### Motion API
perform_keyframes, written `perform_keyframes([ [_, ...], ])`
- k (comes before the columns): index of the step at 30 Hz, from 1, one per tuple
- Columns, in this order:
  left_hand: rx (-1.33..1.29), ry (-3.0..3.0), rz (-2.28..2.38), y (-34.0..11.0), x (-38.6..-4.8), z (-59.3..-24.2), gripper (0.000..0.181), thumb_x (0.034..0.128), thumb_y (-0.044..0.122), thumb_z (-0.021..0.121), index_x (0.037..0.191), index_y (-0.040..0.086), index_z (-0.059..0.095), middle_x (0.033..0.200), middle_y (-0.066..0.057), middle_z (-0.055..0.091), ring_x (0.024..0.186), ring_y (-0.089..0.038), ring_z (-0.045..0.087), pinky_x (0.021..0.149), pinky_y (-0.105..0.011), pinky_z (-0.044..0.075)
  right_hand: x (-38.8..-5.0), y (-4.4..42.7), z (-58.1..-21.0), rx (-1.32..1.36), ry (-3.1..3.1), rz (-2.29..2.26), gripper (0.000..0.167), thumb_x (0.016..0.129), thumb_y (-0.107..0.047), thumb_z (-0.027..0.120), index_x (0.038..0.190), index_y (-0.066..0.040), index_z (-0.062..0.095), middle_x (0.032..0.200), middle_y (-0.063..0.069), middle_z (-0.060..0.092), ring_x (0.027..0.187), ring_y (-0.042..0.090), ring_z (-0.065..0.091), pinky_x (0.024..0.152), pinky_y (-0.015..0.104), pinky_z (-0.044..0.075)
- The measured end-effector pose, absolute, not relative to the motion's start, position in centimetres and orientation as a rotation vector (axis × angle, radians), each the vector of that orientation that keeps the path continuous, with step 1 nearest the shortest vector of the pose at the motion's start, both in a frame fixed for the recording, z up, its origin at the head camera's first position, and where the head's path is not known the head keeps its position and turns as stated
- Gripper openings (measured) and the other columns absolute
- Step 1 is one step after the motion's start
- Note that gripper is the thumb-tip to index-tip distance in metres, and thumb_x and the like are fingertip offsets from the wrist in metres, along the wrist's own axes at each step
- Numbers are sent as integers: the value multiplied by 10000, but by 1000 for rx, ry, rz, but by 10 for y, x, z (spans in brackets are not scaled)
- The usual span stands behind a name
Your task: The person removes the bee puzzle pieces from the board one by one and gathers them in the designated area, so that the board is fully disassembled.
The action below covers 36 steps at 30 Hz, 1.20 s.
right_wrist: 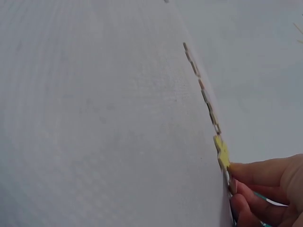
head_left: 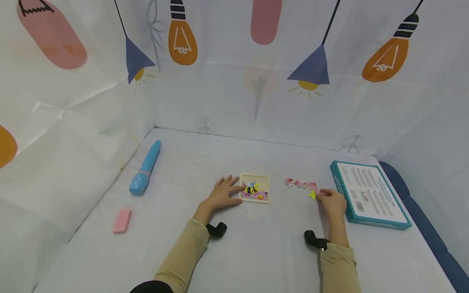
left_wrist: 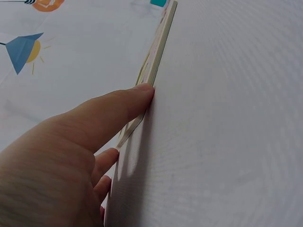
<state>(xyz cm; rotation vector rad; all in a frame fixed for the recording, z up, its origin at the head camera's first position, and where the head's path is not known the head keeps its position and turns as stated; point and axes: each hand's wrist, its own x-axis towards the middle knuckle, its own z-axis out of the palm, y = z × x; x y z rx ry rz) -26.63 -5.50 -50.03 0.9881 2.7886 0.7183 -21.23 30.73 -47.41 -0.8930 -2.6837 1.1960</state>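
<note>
Evidently, the right hand's (head_left: 331, 202) thumb (right_wrist: 258, 173) touched the edge of the yellow piece (head_left: 312, 195), its other fingers bent close by, though whether they pinched it I could not tell; the piece lay on the table (head_left: 271, 248) just left of the fingertips. The left hand's (head_left: 221, 196) fingers were spread, the thumb against the frame's (head_left: 269, 191) near left corner and the index over its bee picture (head_left: 252, 189). Beyond the fingers, a row of pink pieces (head_left: 301, 184) lay between frame and box (head_left: 373, 193), with a blue microphone (head_left: 146, 167) and pink block (head_left: 122, 221) far left.
</note>
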Motion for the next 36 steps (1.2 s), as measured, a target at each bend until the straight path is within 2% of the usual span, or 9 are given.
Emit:
perform_keyframes([
  [3, 984, 2793, 716, -55, -266, -500, 517, 840, 414, 622, 1305, 201, 548, 1476, -122, 320, 1385, -343, 185, 1108, -507, 91, -214, 308, -475, -878, -2692, 1156, 367, 897, -180, 585, 1177, 57, 572, 1139, 270, 568, 1028, 378, 478, 874, 499, 386],
  [6, 983, 2796, 715, -54, -266, -500, 518, 840, 412, 622, 1308, 203, 545, 1476, -120, 320, 1386, -339, 184, 1108, -505, 91, -216, 307, -475, -860, -2696, 1100, 357, 891, -167, 588, 1169, 57, 571, 1073, 269, 572, 939, 364, 486, 777, 452, 405],
  [12, 975, 2786, 720, -53, -265, -499, 520, 842, 409, 619, 1312, 200, 541, 1480, -117, 312, 1389, -334, 178, 1110, -502, 87, -221, 289, -468, -823, -2603, 1154, 313, 901, -153, 571, 1168, 9, 587, 1003, 190, 556, 894, 291, 479, 644, 267, 386],
  [18, 967, 2794, 697, -54, -266, -501, 523, 847, 425, 611, 1318, 208, 536, 1486, -109, 304, 1391, -328, 176, 1113, -492, 92, -232, 256, -463, -564, -2563, 1376, 316, 884, -162, 620, 1166, -20, 604, 1030, 167, 587, 902, 241, 526, 606, 117, 402],
  [23, 973, 2802, 683, -54, -267, -502, 520, 849, 433, 608, 1318, 218, 535, 1487, -104, 304, 1390, -325, 182, 1114, -487, 97, -242, 225, -468, -336, -2594, 1479, 291, 862, -134, 647, 1133, -32, 622, 1024, 161, 607, 920, 240, 541, 676, 195, 422],
  [29, 948, 2795, 660, -54, -266, -501, 536, 849, 454, 599, 1330, 233, 520, 1498, -83, 286, 1398, -302, 165, 1123, -471, 72, -251, 191, -474, -89, -2800, 1401, 287, 835, -150, 673, 1098, -41, 642, 1014, 138, 618, 914, 253, 557, 721, 305, 441],
  [36, 929, 2787, 648, -54, -266, -500, 514, 860, 460, 587, 1335, 282, 503, 1509, -73, 261, 1403, -292, 148, 1126, -461, 55, -262, 168, -477, 131, -3035, 1073, 430, 782, -265, 729, 1173, -110, 636, 1033, 135, 552, 931, 268, 493, 787, 423, 430],
])
